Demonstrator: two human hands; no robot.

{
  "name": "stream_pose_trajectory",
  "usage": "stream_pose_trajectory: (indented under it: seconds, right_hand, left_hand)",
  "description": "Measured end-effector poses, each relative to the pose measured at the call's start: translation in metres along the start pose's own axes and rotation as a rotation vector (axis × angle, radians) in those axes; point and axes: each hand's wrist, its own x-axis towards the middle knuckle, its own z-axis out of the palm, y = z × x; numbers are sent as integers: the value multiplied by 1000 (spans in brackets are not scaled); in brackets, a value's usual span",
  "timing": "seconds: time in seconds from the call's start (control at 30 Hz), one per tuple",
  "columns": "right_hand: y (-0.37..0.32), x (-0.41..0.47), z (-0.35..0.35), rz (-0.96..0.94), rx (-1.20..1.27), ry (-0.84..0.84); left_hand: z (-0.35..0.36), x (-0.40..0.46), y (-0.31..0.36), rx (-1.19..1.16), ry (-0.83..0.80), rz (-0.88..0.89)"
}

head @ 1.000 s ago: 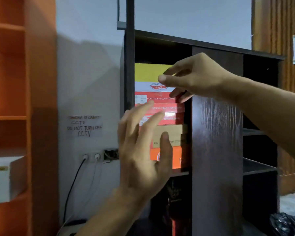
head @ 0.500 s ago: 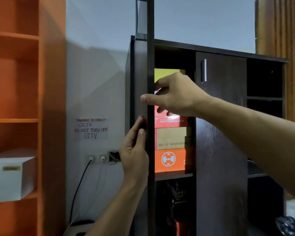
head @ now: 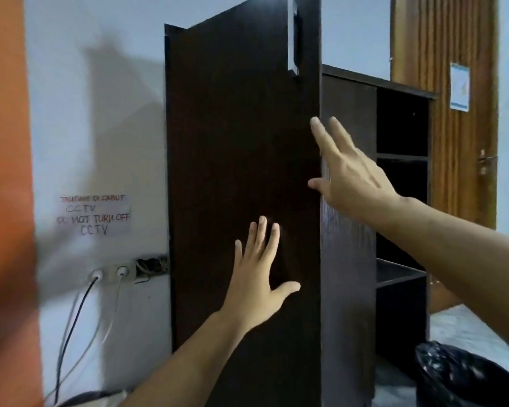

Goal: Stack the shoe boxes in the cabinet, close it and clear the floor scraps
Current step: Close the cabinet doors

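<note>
The cabinet door [head: 241,186] has swung across the shoe boxes, hiding them. The left hand [head: 256,277] lies flat on its face, fingers spread; the right hand [head: 347,174], open, touches its free edge, gripping nothing.

We see dim, even indoor light. Soft broad shadow on white wall [head: 106,113] at 10 o'clock, cast by cabinet door [head: 241,171]. Faint sheen on door handle [head: 293,39] at 12 o'clock. Dark shelves [head: 401,171] at 3 o'clock lose all detail. Orange panel [head: 6,201] at 9 o'clock smeared by motion blur; wall note [head: 94,214] soft. We note wide-angle bending at edges, overall slight softness.
</note>
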Motion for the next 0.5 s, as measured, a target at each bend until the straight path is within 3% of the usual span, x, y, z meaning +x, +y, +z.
stream_pose_trajectory:
  seconds: [0.07,0.17,0.27,0.5]
  right_hand:
    - [15,0,16,-86,-195,-80]
    - [27,-4,40,-63,-31,-200]
    - [25,-13,60,-38,187,-107]
    - [20,-24,73,-54,138,89]
  left_hand:
    - [12,7,-7,165,-79,-23]
    - [26,14,-15,222,-31,28]
    - [42,8,-21,219,45,44]
    - [83,-40,-20,145,91,-104]
